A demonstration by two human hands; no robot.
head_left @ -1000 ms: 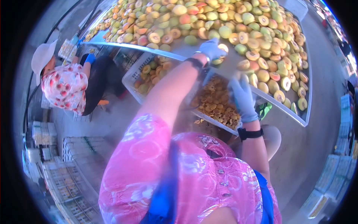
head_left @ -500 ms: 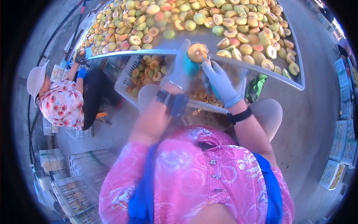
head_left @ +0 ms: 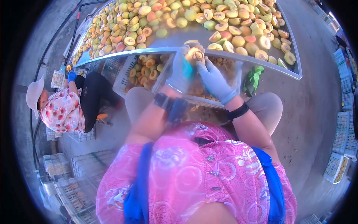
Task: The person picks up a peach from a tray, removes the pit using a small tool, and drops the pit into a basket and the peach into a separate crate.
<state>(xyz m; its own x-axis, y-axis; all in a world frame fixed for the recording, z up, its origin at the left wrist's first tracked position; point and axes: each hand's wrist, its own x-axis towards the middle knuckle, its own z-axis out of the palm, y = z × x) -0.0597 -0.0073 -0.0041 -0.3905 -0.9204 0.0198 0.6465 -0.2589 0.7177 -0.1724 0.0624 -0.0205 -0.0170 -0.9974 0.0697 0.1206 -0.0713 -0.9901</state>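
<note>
My left hand [head_left: 181, 71], in a pale glove with a teal patch, is closed around a yellow peach half [head_left: 194, 56], cut face up with the brown centre showing. Another yellow fruit piece [head_left: 191, 42] shows at its fingertips. My right hand [head_left: 217, 81], also gloved, has its fingers pinched at the peach half's right side. The thin metal tool at those fingertips is mostly hidden now. Both hands are over the near edge of a metal table [head_left: 272, 67], heaped with halved yellow-green peaches [head_left: 238, 31].
Below the table edge stand a white crate [head_left: 120, 80] of fruit and another container holding brownish bits [head_left: 223, 67]. A green bag [head_left: 253, 80] hangs at the right. At the left sits a co-worker [head_left: 61, 106] in blue gloves. Stacked crates [head_left: 78, 190] line the left; more crates [head_left: 336, 168] stand right.
The peach half has tilted in my left hand, and my right fingers have moved left against it. My view has shifted slightly. The co-worker's hands have moved down from the table edge.
</note>
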